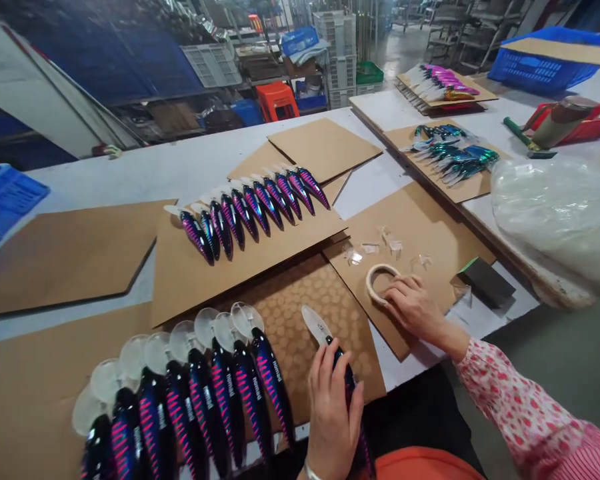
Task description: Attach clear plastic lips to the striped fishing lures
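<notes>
My left hand is wrapped round a dark fishing lure whose clear lip points up and away from me. My right hand has its fingers closed on the near right edge of a tape roll, which rests on cardboard. To the left of my left hand, a row of large black, blue and pink lures lies side by side. Farther back, several smaller lures of similar colours lie in a row on a cardboard sheet. Small clear pieces are scattered behind the tape roll.
A dark block sits right of my right hand. Green-blue lures and a bulky clear plastic bag are at the right. Blue baskets stand at the back right and far left. An orange stool is beyond the table.
</notes>
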`<state>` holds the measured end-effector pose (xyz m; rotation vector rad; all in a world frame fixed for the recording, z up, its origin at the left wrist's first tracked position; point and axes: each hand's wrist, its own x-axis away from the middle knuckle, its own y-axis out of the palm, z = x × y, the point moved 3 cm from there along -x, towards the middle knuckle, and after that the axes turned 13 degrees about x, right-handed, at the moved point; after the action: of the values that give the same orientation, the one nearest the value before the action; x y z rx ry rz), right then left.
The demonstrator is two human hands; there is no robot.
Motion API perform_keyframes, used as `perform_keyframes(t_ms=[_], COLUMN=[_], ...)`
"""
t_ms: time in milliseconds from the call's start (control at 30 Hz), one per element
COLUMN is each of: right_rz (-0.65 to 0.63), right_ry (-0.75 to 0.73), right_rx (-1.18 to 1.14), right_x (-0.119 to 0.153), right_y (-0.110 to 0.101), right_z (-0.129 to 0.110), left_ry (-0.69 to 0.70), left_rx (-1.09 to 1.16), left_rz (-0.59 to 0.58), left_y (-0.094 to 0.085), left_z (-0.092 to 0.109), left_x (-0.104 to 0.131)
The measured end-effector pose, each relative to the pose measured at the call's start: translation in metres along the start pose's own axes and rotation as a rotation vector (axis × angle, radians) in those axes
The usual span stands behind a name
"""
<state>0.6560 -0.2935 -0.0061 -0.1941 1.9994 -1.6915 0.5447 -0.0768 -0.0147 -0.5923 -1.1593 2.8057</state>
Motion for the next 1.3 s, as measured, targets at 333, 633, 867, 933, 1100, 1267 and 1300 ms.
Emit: perform_keyframes(t_ms=[333,633,867,933,1100,1267,1300], right_rz=[0.068,0.037,-0.003,-0.007,0.093,0.268,0.248], right_ry=[-0.164,-0.23,-0.246,-0.238,0.064,0.416,0.347], right_rx=[-0.504,-0.316,-0.191,-0.176,-0.528,-0.516,-0.409], right_x=[0.021,0.015,0.008,0.008,0.003,0.002,0.001], right_y=[-0.01,-0.016,-0.023,-0.023,-0.02,-0.005,-0.002], right_z=[-0.079,-0.077,-0.075,-0.078,-0.066,-0.016,-0.011], left_ry=[-0.026,-0.047,-0.091,-0.085,-0.022,-0.161,-0.195], left_rx=[0.213,0.136,0.123,0.144,0.226,0.267,0.267], left_rz=[0.13,0.094,0.051,0.052,0.101,0.174,0.176], left_y=[-0.033,-0.042,-0.046,-0.045,-0.05,-0.062,-0.062], left_z=[0.009,0.008,0.011,0.013,0.024,-0.001,-0.011], left_x=[-0.041,-0.034,-0.032,-0.033,-0.031,-0.041,-0.048])
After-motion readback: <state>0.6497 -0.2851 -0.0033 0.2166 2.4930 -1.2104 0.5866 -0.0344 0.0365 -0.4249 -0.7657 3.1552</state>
